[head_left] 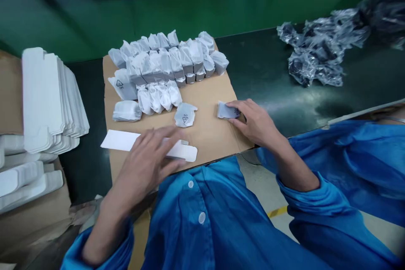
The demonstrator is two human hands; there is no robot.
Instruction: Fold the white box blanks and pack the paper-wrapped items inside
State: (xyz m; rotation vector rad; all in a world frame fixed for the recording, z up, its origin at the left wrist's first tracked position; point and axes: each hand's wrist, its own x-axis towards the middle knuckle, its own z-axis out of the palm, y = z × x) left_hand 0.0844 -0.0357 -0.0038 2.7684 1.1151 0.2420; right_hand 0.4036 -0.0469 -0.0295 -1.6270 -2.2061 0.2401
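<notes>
My left hand lies on a flat white carton blank on the brown cardboard sheet, fingers stretched out over it. My right hand pinches a small wrapped grey item at the sheet's right side. Another wrapped item lies between the hands. Several rows of the same wrapped items stand at the far end of the sheet.
A stack of flat white carton blanks lies at the left on brown cardboard. A heap of dark parts in clear plastic bags sits at the back right on the dark green bench. My blue sleeves fill the near edge.
</notes>
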